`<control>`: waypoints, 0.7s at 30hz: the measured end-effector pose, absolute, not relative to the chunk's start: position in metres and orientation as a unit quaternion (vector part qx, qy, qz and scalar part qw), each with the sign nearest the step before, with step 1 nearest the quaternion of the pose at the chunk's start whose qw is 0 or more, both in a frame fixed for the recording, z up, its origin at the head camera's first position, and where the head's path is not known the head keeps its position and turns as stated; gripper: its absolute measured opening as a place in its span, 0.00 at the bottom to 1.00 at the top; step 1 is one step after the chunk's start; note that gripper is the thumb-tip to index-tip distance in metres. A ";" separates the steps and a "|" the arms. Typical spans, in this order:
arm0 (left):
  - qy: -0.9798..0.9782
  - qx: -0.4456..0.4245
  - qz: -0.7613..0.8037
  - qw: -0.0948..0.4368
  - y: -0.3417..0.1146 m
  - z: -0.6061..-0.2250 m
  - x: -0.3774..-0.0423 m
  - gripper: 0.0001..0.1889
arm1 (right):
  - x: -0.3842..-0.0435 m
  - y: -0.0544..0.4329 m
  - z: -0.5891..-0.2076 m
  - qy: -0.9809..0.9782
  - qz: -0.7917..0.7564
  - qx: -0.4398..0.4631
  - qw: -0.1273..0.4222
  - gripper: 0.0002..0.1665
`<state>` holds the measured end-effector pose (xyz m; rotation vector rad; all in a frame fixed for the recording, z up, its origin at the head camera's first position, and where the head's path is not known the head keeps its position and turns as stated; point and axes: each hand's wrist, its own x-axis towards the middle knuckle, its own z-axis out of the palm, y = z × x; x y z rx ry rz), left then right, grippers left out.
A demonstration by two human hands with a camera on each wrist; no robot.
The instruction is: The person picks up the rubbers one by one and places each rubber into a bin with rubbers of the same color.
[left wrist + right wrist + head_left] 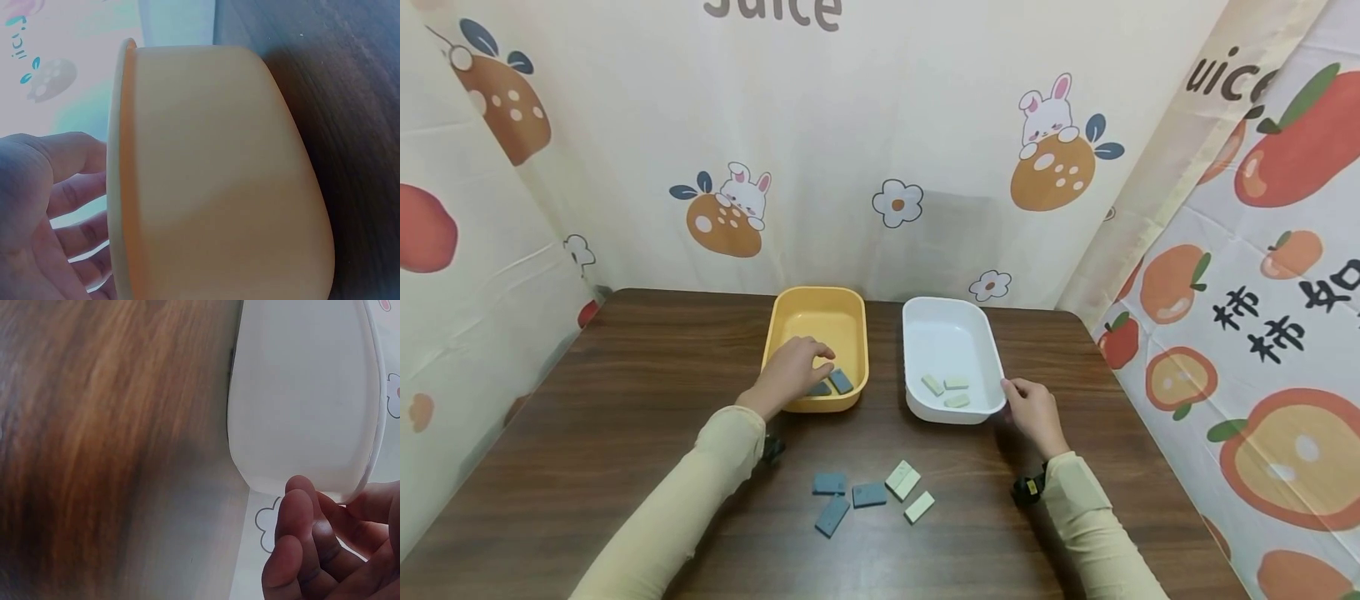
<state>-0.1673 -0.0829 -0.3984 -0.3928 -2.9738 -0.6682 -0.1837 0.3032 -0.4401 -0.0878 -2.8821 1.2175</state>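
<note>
Left hand [790,372] is over the left rim of the yellow rounded plastic bin [820,321]; grip looks released, fingers loosely bent, nothing seen between finger and thumb. Right hand [1032,408]: grip pinches the near right corner of the white rounded plastic bin [951,333].

Key relation: loose blocks are on the dark wood-grain desk [685,375], between the forearms, on the person's side of both hands. Three blue-grey flat rectangular blocks [869,495] are nearer the left hand: two run roughly left-right, the nearest slants, far end rightward. Three pale green slim rectangular blocks [919,507] sit right of those, two side by side, long axes slanting far end rightward; the single one is nearer the right hand.

Looks: all matte, straight-edged. Two more blue-grey visible in yellow, one part-hidden; three pale green in white.
</note>
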 end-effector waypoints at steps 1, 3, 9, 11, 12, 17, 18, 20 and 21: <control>-0.967 -0.126 -0.218 0.036 -0.084 -0.398 -0.166 0.12 | -0.184 0.303 -0.440 -0.921 0.389 -0.028 0.007 0.22; -0.968 -0.120 -0.217 0.040 -0.085 -0.397 -0.164 0.12 | -0.183 0.303 -0.439 -0.921 0.390 -0.026 0.007 0.22; -0.968 -0.105 -0.222 0.045 -0.089 -0.397 -0.158 0.13 | -0.181 0.303 -0.438 -0.922 0.387 -0.027 0.001 0.22; -0.968 -0.098 -0.227 0.049 -0.091 -0.398 -0.156 0.13 | -0.181 0.303 -0.437 -0.922 0.387 -0.027 0.001 0.22; -0.967 -0.096 -0.230 0.052 -0.093 -0.398 -0.155 0.14 | -0.181 0.303 -0.437 -0.922 0.387 -0.026 0.002 0.22; -0.963 -0.079 -0.248 0.064 -0.098 -0.400 -0.149 0.15 | -0.181 0.303 -0.438 -0.923 0.385 -0.025 0.008 0.22; -0.963 -0.074 -0.251 0.066 -0.099 -0.400 -0.147 0.15 | -0.181 0.304 -0.438 -0.923 0.384 -0.025 0.007 0.22; -0.962 -0.066 -0.256 0.072 -0.101 -0.401 -0.144 0.15 | -0.181 0.304 -0.439 -0.923 0.384 -0.025 0.006 0.22; -0.961 -0.062 -0.258 0.076 -0.102 -0.401 -0.143 0.16 | -0.181 0.304 -0.439 -0.923 0.385 -0.026 0.006 0.22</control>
